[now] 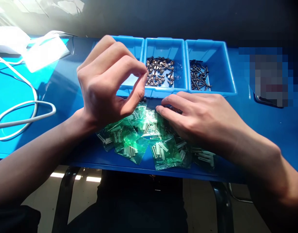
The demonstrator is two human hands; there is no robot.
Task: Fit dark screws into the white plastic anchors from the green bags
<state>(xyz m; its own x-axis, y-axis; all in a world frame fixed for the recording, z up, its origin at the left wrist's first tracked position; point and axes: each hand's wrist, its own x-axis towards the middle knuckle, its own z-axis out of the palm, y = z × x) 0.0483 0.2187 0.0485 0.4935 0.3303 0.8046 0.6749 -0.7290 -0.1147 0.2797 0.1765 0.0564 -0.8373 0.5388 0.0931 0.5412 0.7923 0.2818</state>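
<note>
On the blue workbench (258, 129) stood three blue bins (164, 48). In front of the bins lay many green plastic bags (136, 145) with metal pins inside. The left hand (107, 81) was above the bags, near the bins, pinched narrow; I could not tell if it held something. The right hand (197, 119) rested half open on the bags, just beside a small dark part (173, 109). Silver screws (160, 72) filled the middle bin, and dark screws (199, 75) the right bin.

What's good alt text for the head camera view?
Two bare hands work over a pile of small green plastic bags of metal parts on a blue bench. The left hand has its fingers pinched together above the bags; the right hand rests on them. Behind stand blue bins, one of silver-headed screws, another of dark screws.
</note>
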